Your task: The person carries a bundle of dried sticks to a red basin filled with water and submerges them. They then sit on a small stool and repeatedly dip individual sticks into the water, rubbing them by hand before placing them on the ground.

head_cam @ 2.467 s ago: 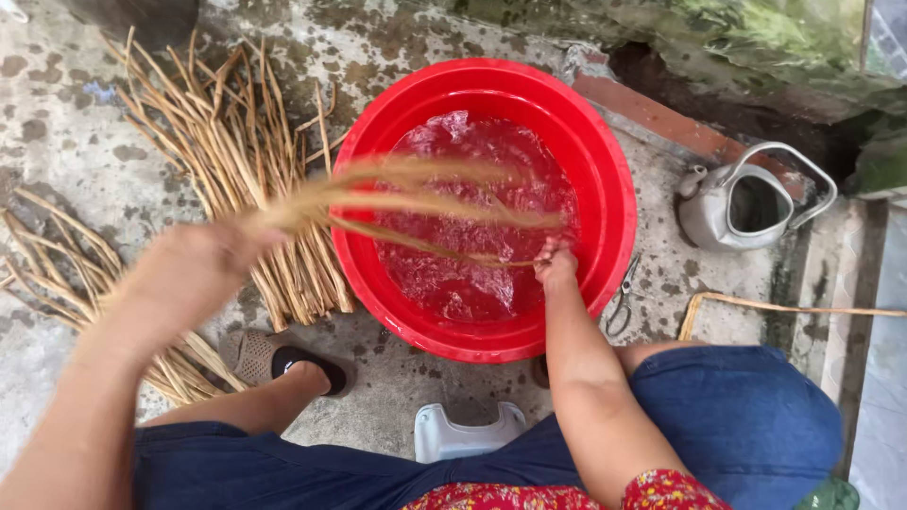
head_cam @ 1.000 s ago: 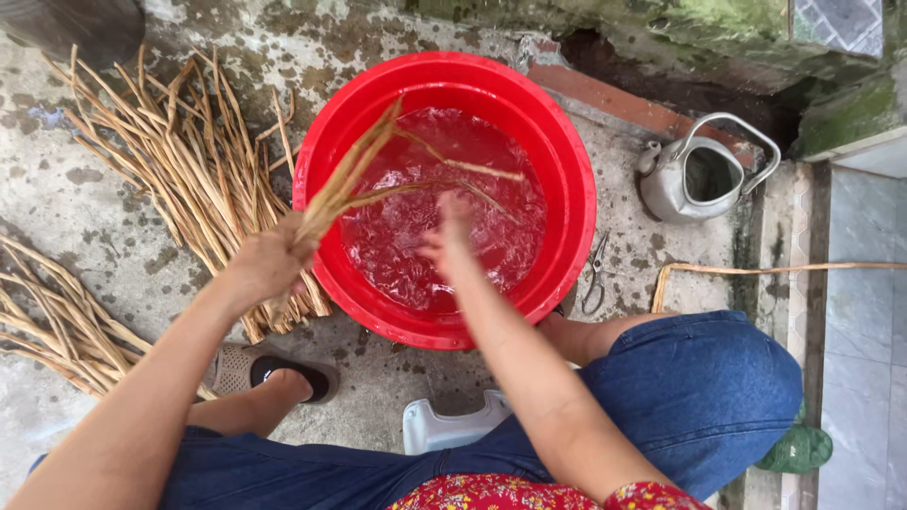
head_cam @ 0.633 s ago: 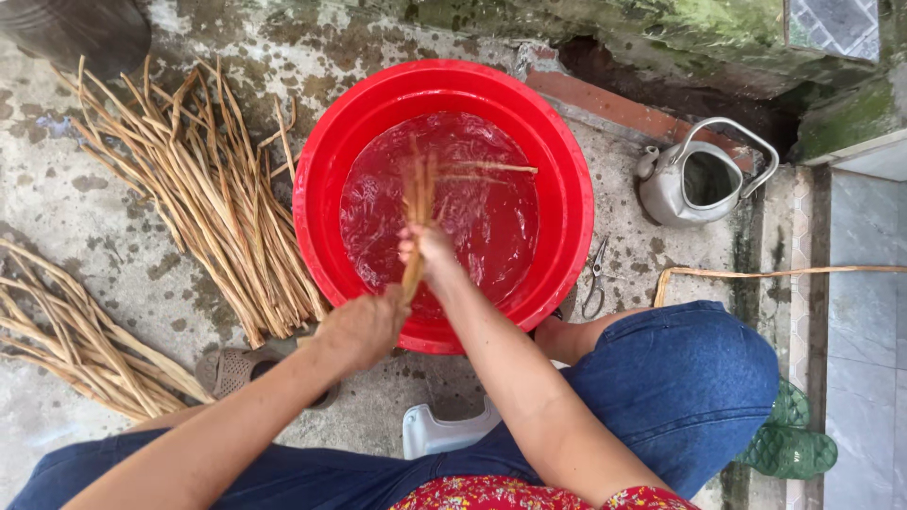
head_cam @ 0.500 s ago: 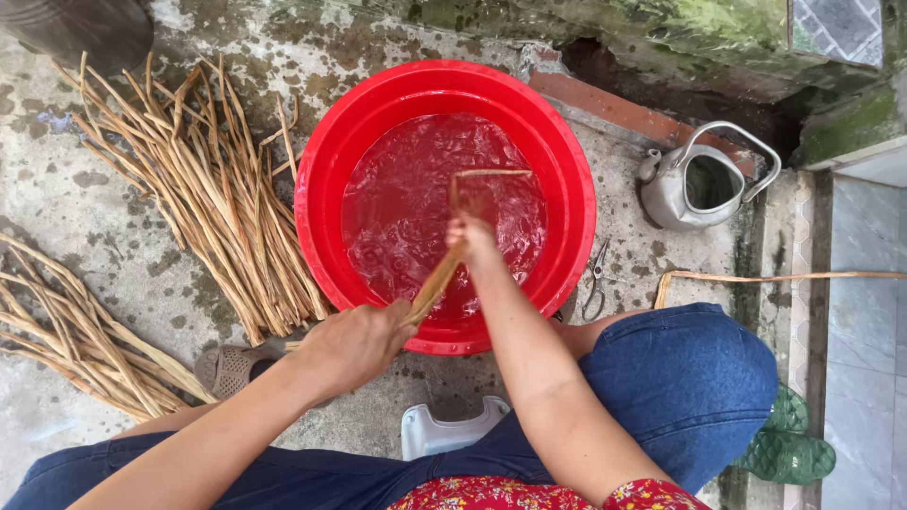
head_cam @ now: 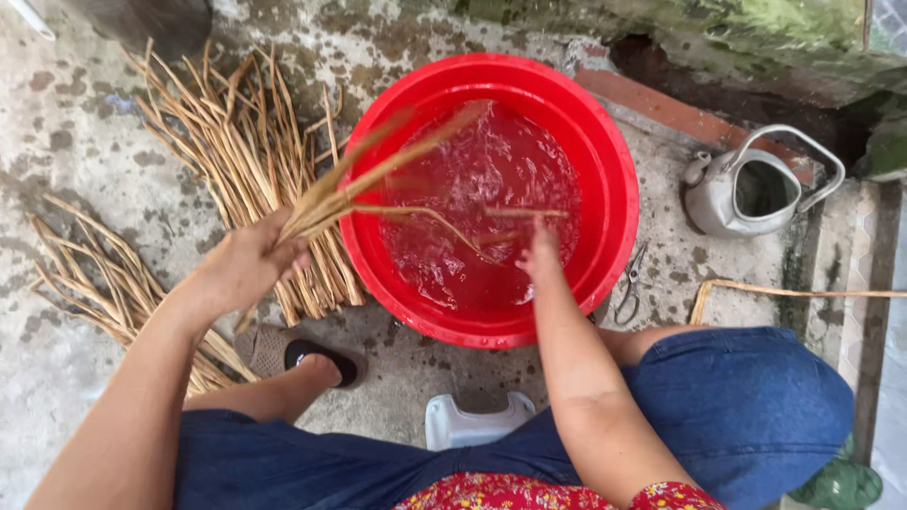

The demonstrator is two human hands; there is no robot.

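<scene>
A big red basin [head_cam: 605, 151] of rippling water stands on the concrete in front of me. My left hand [head_cam: 248, 263] grips a bundle of long tan plant stalks [head_cam: 378, 175], which slant up and right over the basin's left rim, blurred. My right hand [head_cam: 540, 253] reaches into the basin over its near side, fingers by a thin stalk strand [head_cam: 444, 222] that trails across the water; whether it grips the strand is unclear.
A pile of tan stalks [head_cam: 227, 151] lies left of the basin, another heap [head_cam: 90, 283] further left. A metal kettle [head_cam: 746, 189] sits right of the basin, scissors [head_cam: 631, 283] beside the rim. A white low stool [head_cam: 470, 423] and my sandalled foot [head_cam: 302, 354] are below.
My left hand has swung the stalk bundle from near the basin's front edge out to the left and lifted it over the rim. The right hand stays in the basin.
</scene>
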